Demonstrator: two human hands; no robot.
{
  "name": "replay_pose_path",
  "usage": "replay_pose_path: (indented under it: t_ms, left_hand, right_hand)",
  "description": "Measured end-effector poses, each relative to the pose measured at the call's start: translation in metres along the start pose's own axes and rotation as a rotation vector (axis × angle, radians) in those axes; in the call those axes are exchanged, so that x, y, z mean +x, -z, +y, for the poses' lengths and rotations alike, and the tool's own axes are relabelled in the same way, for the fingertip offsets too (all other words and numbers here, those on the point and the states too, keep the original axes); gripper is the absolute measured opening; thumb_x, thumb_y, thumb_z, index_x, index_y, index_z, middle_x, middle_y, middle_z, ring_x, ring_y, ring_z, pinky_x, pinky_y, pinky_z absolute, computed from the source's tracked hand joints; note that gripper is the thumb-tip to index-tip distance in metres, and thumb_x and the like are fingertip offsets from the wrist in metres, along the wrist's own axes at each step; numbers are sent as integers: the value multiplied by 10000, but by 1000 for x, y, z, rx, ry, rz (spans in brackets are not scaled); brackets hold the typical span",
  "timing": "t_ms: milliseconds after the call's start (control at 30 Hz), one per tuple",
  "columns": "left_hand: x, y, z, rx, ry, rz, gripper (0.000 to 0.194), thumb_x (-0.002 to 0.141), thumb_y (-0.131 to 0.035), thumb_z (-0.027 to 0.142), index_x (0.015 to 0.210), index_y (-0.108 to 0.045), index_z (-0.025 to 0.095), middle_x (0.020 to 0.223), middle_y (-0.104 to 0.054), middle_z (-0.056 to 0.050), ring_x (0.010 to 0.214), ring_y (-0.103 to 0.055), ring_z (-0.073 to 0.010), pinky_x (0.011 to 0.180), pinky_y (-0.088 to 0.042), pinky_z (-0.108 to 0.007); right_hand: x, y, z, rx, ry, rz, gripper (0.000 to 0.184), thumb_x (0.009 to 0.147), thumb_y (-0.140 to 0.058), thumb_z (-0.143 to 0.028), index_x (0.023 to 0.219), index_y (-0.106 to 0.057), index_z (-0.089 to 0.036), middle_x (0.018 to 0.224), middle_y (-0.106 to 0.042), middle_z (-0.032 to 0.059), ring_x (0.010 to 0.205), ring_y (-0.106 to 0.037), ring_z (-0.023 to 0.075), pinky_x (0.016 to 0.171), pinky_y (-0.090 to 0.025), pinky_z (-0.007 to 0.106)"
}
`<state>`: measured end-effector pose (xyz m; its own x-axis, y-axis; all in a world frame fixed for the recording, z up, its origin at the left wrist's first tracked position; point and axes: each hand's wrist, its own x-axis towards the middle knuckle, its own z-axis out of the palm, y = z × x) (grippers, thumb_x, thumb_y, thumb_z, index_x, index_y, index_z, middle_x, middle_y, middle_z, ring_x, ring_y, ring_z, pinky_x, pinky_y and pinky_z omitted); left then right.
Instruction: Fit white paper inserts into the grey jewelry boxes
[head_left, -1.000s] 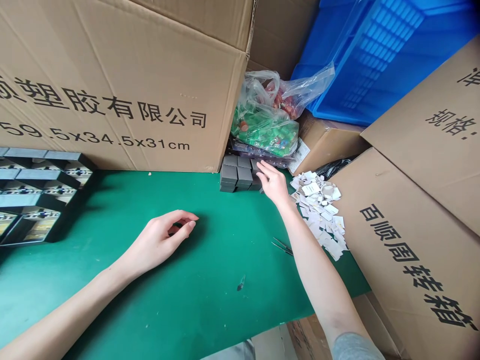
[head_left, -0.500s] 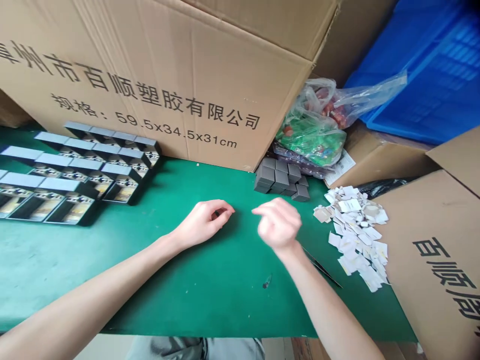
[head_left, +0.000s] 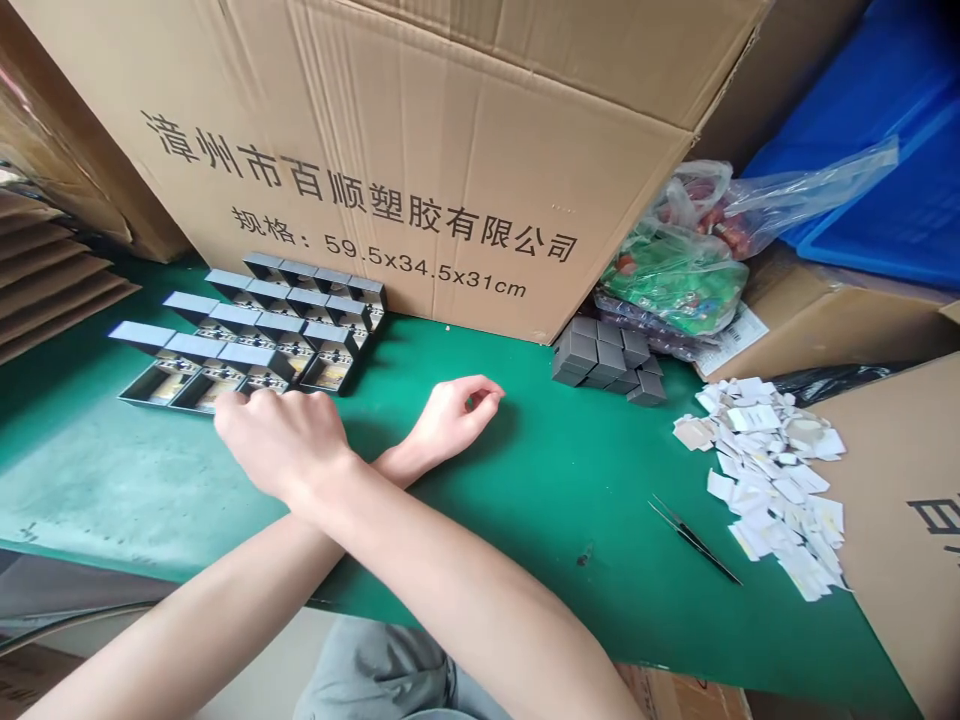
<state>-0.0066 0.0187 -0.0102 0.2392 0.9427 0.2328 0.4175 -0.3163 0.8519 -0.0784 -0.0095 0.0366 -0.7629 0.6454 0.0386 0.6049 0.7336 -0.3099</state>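
My right hand (head_left: 277, 440) reaches leftward across my left forearm to the front row of small dark open boxes (head_left: 255, 340). Its fingers are curled down at a box's edge, and what is under them is hidden. My left hand (head_left: 454, 412) rests on the green mat (head_left: 525, 480) with thumb and forefinger curled into a loose pinch; I cannot make out anything in it. A stack of small grey blocks (head_left: 604, 360) sits to the right, apart from both hands.
A large printed carton (head_left: 420, 150) stands behind the boxes. Right of it lie a plastic bag of green and red pieces (head_left: 675, 270), a blue crate (head_left: 885, 180), a pile of white paper tags (head_left: 772, 470), black tweezers (head_left: 694, 540) and another carton (head_left: 900, 480).
My right hand left the grey blocks and swung left over my left arm to the open boxes. My left hand stayed put on the mat. My view turned left.
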Motion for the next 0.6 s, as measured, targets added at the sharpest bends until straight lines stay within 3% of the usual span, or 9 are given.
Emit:
replay_pose_path:
  t_ms: [200, 300, 433, 533, 600]
  left_hand:
    - [-1, -1, 2, -15, -15, -8, 298, 944, -551, 372, 960, -786, 189, 889, -798, -30, 758, -694, -190, 679, -512, -283]
    - [-1, 0, 2, -39, -7, -8, 277, 925, -579, 369, 944, -789, 191, 866, -790, -30, 732, -677, -191, 672, -497, -292]
    - [3, -1, -4, -125, 50, 11, 248, 889, -628, 385, 927, -792, 203, 878, -795, -32, 752, -687, -197, 685, -522, -294]
    - [13, -2, -15, -241, 123, 56, 273, 847, -655, 423, 911, -779, 189, 839, -780, -47, 719, -692, -200, 605, -530, -282]
    - [21, 1, -22, -325, 168, 114, 298, 821, -680, 446, 905, -766, 174, 825, -766, -53, 702, -685, -193, 582, -527, -272]
  right_hand:
    - [-3, -1, 8, 48, 50, -119, 218, 1020, -542, -140, 1178, -681, -197, 1201, -786, 54, 1038, -774, 237, 801, -619, 353]
    - [-15, -1, 7, 58, 91, -75, 167, 1006, -591, -206, 1156, -664, -210, 1140, -801, 15, 962, -779, 224, 783, -625, 352]
    - [-55, 3, 17, 100, 70, 263, 180, 1083, -524, -374, 1144, -632, -243, 1025, -804, -67, 803, -761, 172, 641, -603, 290]
    - [-104, 7, 44, 104, 178, 550, 258, 1107, -443, -302, 1017, -662, -201, 969, -814, -5, 839, -772, 151, 743, -597, 264]
    - [-139, 8, 72, 88, 168, 716, 233, 1092, -459, -237, 984, -663, -203, 892, -804, 18, 796, -768, 146, 779, -581, 254]
